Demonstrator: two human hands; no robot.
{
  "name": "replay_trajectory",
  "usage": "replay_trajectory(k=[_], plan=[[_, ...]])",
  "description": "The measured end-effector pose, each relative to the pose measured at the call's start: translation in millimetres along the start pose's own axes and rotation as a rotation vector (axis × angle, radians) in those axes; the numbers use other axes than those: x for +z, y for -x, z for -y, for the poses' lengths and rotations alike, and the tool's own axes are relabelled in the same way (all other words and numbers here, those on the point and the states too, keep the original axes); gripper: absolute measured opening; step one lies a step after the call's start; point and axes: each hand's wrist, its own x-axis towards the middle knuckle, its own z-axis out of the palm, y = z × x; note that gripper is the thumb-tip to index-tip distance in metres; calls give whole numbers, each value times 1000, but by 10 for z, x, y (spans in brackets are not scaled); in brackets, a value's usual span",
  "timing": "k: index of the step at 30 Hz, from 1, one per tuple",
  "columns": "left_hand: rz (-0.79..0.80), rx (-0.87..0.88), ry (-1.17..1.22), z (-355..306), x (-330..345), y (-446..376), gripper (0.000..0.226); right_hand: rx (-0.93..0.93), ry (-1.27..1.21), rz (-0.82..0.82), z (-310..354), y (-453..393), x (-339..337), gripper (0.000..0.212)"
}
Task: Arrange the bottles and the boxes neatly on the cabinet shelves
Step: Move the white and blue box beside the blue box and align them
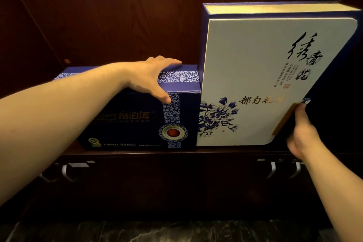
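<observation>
**A:** What is in view?

**B:** A dark wooden cabinet shelf [137,153] holding two gift boxes side by side, touching. On the left lies a low navy box [137,120]; on the right stands a much taller white box [265,84] with navy edges, upright and facing the viewer.

**A:** What are the hands doing?

**B:** The left hand [151,76] lies palm-down on top of the navy box, fingers spread flat toward the back, the thumb [164,96] hooked over the front top edge — resting or pressing rather than closed around it. The right hand [302,133] grips the lower right edge of the white box; its fingers wrap behind the edge, so only the thumb and back of the hand show.

**A:** Is there writing?

**B:** Yes. The navy box carries gold characters reading 帝泊洱, with smaller gold lettering to their left and below that is too dim to read. A blue-and-white patterned band runs over its top and down its front, ending in a round medallion [172,133] with a red centre. The white box has large black brush calligraphy at upper right that I cannot read with certainty, small vertical print including "CHINESE TEA", a small red seal, and gold characters beginning 都匀毛 — the last is partly lost to glare. A blue painted flower [218,118] sits at its lower left.

**A:** Anything below the shelf?

**B:** Dark cabinet doors with silver handles [67,171] at left and right, and marbled dark floor [176,232] at the bottom.
</observation>
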Motion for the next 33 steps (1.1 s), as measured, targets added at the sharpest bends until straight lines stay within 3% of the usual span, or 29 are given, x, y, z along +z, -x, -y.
replay_trajectory(k=[6,18,24,29,33], plan=[[-12,1,8,-8,5,4,121,25,1,-40,-21,-53,-18,70],[-8,4,-1,23,13,-32,119,0,-14,-41,-24,-20,-9,67],[-2,-1,-9,23,13,-35,122,-14,-25,-6,-32,5,-7,98],[-52,50,-7,38,66,17,111,-8,-53,-95,-100,31,9,116],[-107,76,-38,51,140,139,102,-27,-24,-159,-142,91,68,111]])
